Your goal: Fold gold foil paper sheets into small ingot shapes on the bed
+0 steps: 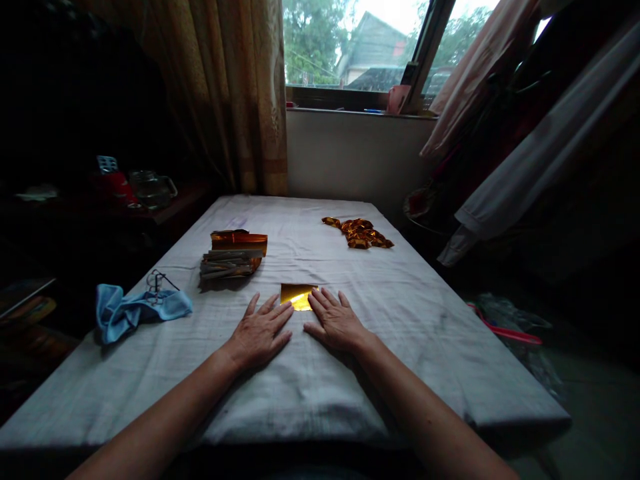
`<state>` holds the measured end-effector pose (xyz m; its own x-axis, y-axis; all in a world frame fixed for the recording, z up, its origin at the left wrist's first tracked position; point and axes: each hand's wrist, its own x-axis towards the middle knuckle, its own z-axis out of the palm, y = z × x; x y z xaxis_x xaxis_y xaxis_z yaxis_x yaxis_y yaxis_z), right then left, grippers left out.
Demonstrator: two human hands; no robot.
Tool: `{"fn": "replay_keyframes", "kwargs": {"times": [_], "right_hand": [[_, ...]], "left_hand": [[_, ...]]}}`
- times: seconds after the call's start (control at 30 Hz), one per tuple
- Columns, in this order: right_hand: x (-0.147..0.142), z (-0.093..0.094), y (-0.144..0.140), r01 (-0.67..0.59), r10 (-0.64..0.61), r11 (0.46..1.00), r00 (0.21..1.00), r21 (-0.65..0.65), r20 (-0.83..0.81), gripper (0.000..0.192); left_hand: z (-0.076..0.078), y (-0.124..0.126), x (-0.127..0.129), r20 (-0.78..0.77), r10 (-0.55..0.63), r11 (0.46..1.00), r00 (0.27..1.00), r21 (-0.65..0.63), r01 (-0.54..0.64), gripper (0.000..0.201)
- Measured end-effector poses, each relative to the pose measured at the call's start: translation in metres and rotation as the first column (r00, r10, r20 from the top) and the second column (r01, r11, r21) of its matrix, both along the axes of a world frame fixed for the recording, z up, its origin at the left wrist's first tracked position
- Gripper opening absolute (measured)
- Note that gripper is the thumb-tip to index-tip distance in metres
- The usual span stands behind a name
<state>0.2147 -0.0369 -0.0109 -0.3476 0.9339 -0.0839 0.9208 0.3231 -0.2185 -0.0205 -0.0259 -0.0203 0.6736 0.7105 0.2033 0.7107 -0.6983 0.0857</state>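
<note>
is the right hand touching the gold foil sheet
Touching. The head view shows the right hand flat on the cloth, its fingertips overlapping the right edge of the gold foil sheet.

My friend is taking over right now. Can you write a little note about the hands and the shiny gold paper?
Left hand: flat on the cloth, open, fingertips at the gold sheet's left edge.
Right hand: flat, open, fingertips on the sheet's right edge.
Gold sheet: lies flat between both hands, near the table's front.
Stack of sheets: behind, to the left.
Crumpled gold pieces: behind, to the right.
Blue cloth with glasses: far left.
Done: one sheet laid out. Left: the stack looks unused.
</note>
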Motion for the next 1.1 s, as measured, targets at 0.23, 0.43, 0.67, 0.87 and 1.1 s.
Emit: {"fn": "replay_keyframes", "kwargs": {"times": [0.23, 0.43, 0.67, 0.87, 1.1], "right_hand": [[0.001, 0.003, -0.001, -0.005, 0.005, 1.000, 1.000, -0.007, 0.002, 0.077], [-0.007, 0.011, 0.002, 0.068, -0.066, 0.997, 0.997, 0.049, -0.036, 0.065], [-0.040, 0.007, 0.013, -0.103, 0.109, 0.989, 0.993, 0.105, -0.054, 0.060], [-0.020, 0.002, 0.014, 0.011, -0.011, 1.000, 1.000, -0.016, -0.013, 0.065], [-0.005, 0.006, 0.008, 0.039, -0.038, 0.999, 0.999, -0.035, 0.013, 0.066]], "left_hand": [[0.005, 0.000, -0.023, -0.015, 0.024, 1.000, 1.000, 0.007, -0.024, 0.042], [0.012, 0.008, -0.018, 0.051, -0.016, 0.998, 0.999, 0.060, 0.013, 0.033], [0.006, 0.006, -0.013, 0.054, 0.011, 1.000, 0.998, -0.010, -0.010, 0.032], [0.012, 0.005, -0.013, 0.056, 0.009, 1.000, 0.998, -0.011, -0.008, 0.029], [0.031, 0.016, 0.011, -0.054, -0.004, 0.996, 0.999, 0.091, 0.008, 0.018]]}}
